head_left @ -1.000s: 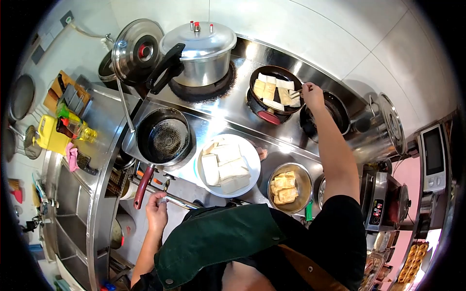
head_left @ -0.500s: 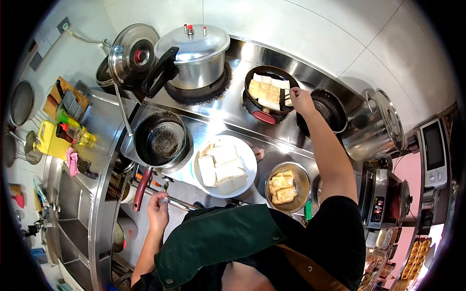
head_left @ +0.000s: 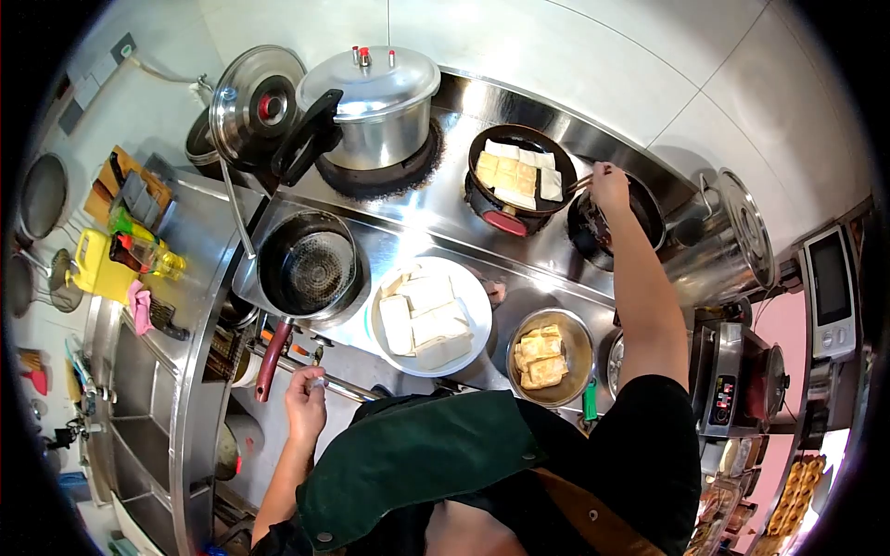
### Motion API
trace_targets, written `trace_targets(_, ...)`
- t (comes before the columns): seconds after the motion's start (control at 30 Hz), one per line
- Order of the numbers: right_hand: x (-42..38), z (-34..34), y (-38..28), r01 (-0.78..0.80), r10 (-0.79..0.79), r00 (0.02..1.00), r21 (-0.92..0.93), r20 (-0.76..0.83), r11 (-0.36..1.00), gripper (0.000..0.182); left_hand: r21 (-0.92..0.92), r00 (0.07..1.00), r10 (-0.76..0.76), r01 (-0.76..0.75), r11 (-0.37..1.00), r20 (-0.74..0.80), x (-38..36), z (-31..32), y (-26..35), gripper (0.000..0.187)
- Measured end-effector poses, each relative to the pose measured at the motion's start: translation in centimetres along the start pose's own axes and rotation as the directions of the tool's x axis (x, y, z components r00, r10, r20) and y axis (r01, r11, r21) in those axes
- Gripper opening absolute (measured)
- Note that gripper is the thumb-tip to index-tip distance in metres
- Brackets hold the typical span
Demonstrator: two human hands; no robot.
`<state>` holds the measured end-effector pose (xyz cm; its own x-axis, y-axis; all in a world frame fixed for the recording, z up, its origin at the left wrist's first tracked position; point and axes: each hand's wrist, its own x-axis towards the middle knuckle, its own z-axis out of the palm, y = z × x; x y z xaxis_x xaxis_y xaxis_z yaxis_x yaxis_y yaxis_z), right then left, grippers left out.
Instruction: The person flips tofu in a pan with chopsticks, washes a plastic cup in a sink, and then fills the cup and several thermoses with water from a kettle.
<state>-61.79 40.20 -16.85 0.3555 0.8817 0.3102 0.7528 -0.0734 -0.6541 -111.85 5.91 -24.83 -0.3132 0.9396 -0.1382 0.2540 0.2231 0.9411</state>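
Observation:
My right hand (head_left: 609,188) is closed around a pair of chopsticks (head_left: 581,183), whose tips point left at the rim of a frying pan (head_left: 505,222). Tofu slices (head_left: 505,174), some golden and some white, lie side by side in that pan. Below it, a steel bowl (head_left: 582,347) holds several browned tofu pieces (head_left: 540,357). Thick white tofu slabs (head_left: 428,315) fill a white bowl (head_left: 479,338) in the middle. My left hand (head_left: 304,403) hangs low at the counter's front edge, fingers curled; a small pale bit shows at them, too small to name.
A pressure cooker (head_left: 380,120) stands on the back left burner. A dark saucepan (head_left: 311,269) sits in front, its red handle (head_left: 273,361) jutting past the counter edge. Another black pan (head_left: 593,232) lies under my right forearm, beside a tall steel pot (head_left: 714,246).
My right hand has moved right with the chopsticks, which have left the tofu in the pan. The slice at the pan's right side now lies flat and uncovered. My left hand has barely moved.

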Motion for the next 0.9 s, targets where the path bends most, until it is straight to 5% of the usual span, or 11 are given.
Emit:
trace_targets(0.03,-0.5,-0.6,-0.2,-0.280,0.266,0.960,0.241,0.090,0.929,0.025,-0.030,1.000,0.025,-0.025,0.999,-0.001,0.1,0.0,0.0,0.023)
trace_targets(0.13,-1.0,-0.5,2.6,-0.391,0.420,0.902,0.598,0.098,0.700,0.025,-0.112,1.000,-0.006,0.004,0.994,-0.015,-0.1,-0.1,0.5,0.021)
trace_targets(0.2,-1.1,-0.4,4.0,-0.390,0.455,0.887,0.666,0.084,0.636,0.024,-0.163,0.998,-0.058,0.054,0.985,-0.019,-0.1,-0.5,2.5,0.019)
trace_targets(0.27,-1.5,-0.3,4.8,-0.398,0.529,0.846,0.741,0.069,0.541,0.023,-0.574,0.886,0.153,0.144,0.806,0.438,-1.2,-1.7,8.4,0.013)
trace_targets(0.33,-1.8,0.3,5.2,-0.413,0.535,0.838,0.765,0.108,0.493,0.023,-0.457,0.428,0.484,-0.172,0.873,0.764,-2.0,-1.8,18.4,0.011)
trace_targets(0.37,-1.7,0.5,5.0,-0.376,0.504,0.858,0.791,0.100,0.483,0.023,-0.487,0.216,0.513,-0.162,0.858,0.831,-2.1,-1.3,21.5,0.016)
trace_targets(0.47,-1.2,0.9,3.2,-0.290,0.439,0.895,0.851,0.079,0.438,0.021,-0.605,-0.311,0.540,-0.172,0.778,0.782,-3.4,0.7,26.2,0.022)
trace_targets(0.63,-1.5,1.8,-1.4,-0.236,0.276,0.958,0.773,0.082,0.589,0.022,-0.655,-0.329,0.570,-0.289,0.698,0.753,-4.7,3.3,27.5,0.014)
trace_targets(0.8,-1.3,3.4,-1.6,-0.194,0.154,0.981,0.549,0.119,0.813,0.024,-0.659,-0.381,0.561,-0.202,0.725,0.734,-6.1,5.5,27.4,0.014)
trace_targets(0.87,-0.1,3.1,-0.5,0.089,-0.088,0.996,-0.029,0.013,0.996,0.023,-0.628,-0.381,0.535,-0.178,0.758,0.754,-6.0,5.2,27.4,0.013)
trace_targets(0.9,-0.1,2.4,-1.1,0.063,-0.061,0.997,-0.027,0.051,0.998,0.022,-0.626,-0.379,0.534,-0.177,0.760,0.755,-5.9,5.1,27.2,0.013)
